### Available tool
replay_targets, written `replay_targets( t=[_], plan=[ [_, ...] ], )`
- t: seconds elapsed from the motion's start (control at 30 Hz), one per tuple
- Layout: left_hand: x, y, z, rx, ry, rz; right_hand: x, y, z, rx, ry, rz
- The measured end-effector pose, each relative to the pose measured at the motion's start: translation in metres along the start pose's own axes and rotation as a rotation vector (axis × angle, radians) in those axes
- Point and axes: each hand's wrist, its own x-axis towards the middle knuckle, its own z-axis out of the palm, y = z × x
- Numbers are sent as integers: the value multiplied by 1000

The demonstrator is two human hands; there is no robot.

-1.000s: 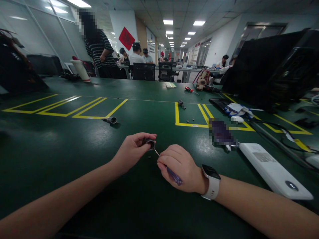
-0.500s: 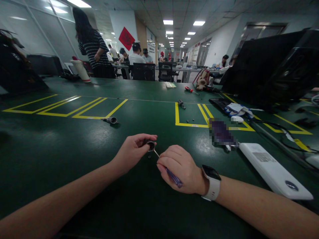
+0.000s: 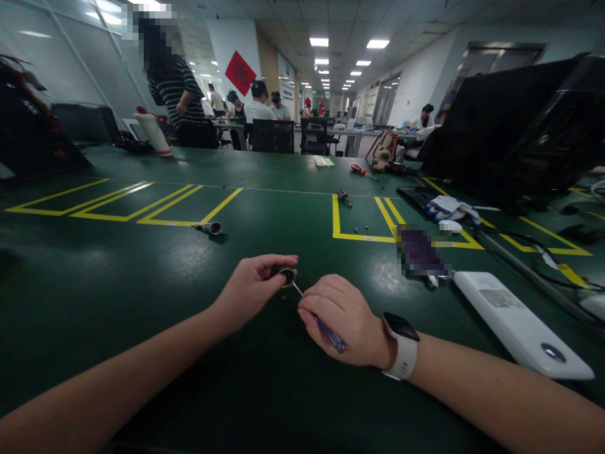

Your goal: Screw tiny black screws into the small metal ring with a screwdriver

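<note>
I've got my left hand (image 3: 253, 285) pinched shut on a small round metal part (image 3: 286, 273), thumb and fingertips around its rim, held over the green bench (image 3: 142, 277) near the middle. My right hand (image 3: 340, 318) is closed on a thin screwdriver (image 3: 331, 334) with a purple handle, and its metal tip is touching the part's open face. The two hands sit close together, not touching. A white watch (image 3: 401, 347) wraps the right wrist. A tiny dark speck (image 3: 283, 297) lies on the bench just below the part. Far left, a short metal tube (image 3: 210, 227) lies beside the yellow tape (image 3: 222, 205). A long white box (image 3: 515, 325) rests off to the right.
</note>
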Motion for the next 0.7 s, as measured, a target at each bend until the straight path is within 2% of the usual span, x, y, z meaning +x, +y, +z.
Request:
replay_targets(
  t=[0.53,0.6,0.7],
  plan=[
    [2,-3,0,6,-11,14,2,-2,-3,54,-11,84],
    [3,-4,-1,1,-13,2,5,-1,-7,153,30,185],
    [4,-4,-2,-7,-5,0,7,6,-13,397,114,499]
  ],
)
